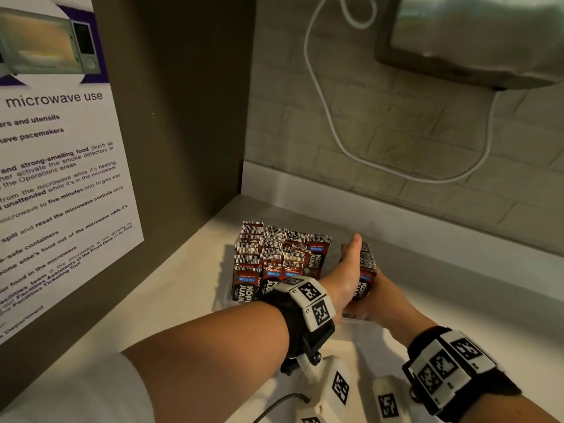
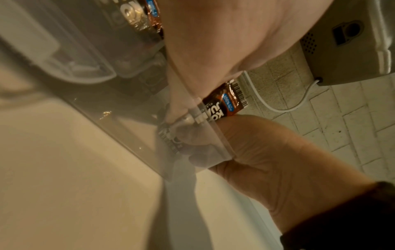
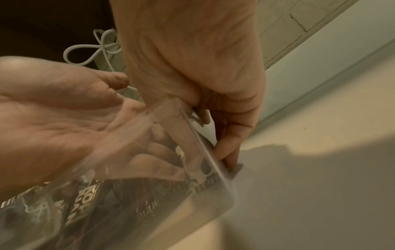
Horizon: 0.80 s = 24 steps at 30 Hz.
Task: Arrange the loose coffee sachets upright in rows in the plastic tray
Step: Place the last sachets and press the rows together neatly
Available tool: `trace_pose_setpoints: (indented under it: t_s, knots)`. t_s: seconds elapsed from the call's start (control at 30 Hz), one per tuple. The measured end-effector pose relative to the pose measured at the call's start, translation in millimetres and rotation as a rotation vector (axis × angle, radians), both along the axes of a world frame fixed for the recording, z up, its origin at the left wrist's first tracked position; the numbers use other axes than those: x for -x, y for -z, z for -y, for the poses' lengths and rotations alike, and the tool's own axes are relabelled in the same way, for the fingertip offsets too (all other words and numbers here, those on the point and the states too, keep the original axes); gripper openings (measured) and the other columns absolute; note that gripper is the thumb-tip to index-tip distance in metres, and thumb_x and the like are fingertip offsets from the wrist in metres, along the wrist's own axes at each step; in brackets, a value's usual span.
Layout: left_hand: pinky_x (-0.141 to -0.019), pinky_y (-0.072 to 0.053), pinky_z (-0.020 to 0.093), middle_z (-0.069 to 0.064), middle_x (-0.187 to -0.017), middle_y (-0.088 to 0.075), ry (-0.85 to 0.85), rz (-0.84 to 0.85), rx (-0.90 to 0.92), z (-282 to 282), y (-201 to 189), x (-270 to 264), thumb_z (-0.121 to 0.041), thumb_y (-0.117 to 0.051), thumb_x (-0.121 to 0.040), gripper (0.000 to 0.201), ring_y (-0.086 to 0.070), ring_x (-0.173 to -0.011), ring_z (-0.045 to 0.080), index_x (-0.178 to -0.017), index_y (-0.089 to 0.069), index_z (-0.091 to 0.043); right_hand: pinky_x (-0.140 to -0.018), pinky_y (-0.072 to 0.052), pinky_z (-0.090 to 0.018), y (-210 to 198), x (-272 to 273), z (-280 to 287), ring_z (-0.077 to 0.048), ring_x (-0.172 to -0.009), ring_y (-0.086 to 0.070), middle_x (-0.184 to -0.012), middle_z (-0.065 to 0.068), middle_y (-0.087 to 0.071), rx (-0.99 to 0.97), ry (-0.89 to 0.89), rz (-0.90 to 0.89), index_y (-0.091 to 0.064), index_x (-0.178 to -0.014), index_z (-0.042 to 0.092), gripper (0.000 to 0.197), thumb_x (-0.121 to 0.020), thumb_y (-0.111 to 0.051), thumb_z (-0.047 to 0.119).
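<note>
I am seating a fresh batch of coffee sachets (image 1: 366,270) at the right end of the clear plastic tray (image 2: 119,118), which sits on the pale counter (image 1: 171,300) near the corner. My left hand (image 1: 348,270) stands flat and open, thumb up, pressed against the left face of this batch. My right hand (image 1: 384,297) comes from the near right with its fingers curled round the batch's lower end, inside the tray's right corner as the wrist views show it. The standing rows (image 1: 274,257) fill the tray's left part, with a gap between them and my batch. As I judge it, the next move is to square this batch upright, then slide it left against the rows without letting any sachet topple as I let go.
</note>
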<state>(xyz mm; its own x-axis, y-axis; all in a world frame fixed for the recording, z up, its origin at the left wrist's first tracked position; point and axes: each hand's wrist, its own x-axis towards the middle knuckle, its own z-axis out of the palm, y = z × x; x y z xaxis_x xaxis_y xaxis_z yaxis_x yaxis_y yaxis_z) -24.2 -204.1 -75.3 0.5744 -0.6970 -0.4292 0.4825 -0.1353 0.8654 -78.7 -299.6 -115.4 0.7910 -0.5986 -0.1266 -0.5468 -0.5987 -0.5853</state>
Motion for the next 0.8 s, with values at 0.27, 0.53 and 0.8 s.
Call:
trace_pose_setpoints:
  t_s: [0.27, 0.53, 0.8]
  knots:
    - [-0.118, -0.018, 0.050, 0.003, -0.156, -0.031, 0.045, 0.045, -0.010, 10.6, 8.6, -0.9, -0.094, -0.033, -0.057, 0.114, -0.028, -0.143, 0.023, -0.152, -0.022, -0.034, -0.075, -0.050, -0.025, 3.3, -3.8, -0.1, -0.015, -0.092, -0.063, -0.100, 0.008, -0.066, 0.031, 0.003, -0.018, -0.038, -0.136, 0.023, 0.084, -0.064, -0.081, 0.022]
    - [-0.116, -0.023, 0.049, 0.001, -0.155, -0.033, 0.005, 0.068, -0.033, 17.3, 21.5, -3.1, -0.106, -0.034, -0.022, 0.143, -0.031, -0.142, 0.023, -0.149, -0.026, -0.042, -0.080, -0.058, -0.045, -11.6, 8.8, -4.0, -0.021, -0.095, -0.066, -0.107, 0.000, -0.067, -0.219, 0.068, 0.063, -0.027, -0.146, 0.027, 0.115, -0.052, -0.091, 0.013]
    - [-0.116, -0.026, 0.044, 0.009, -0.153, -0.036, 0.054, 0.138, -0.033, -14.2, -17.1, 7.0, -0.077, -0.027, -0.086, 0.087, -0.037, -0.139, 0.026, -0.153, -0.021, -0.023, -0.087, -0.041, -0.031, -84.0, 25.0, -23.8, -0.027, -0.122, -0.050, -0.134, -0.016, -0.049, -0.097, 0.105, 0.219, -0.020, -0.150, 0.026, 0.115, -0.058, -0.090, 0.025]
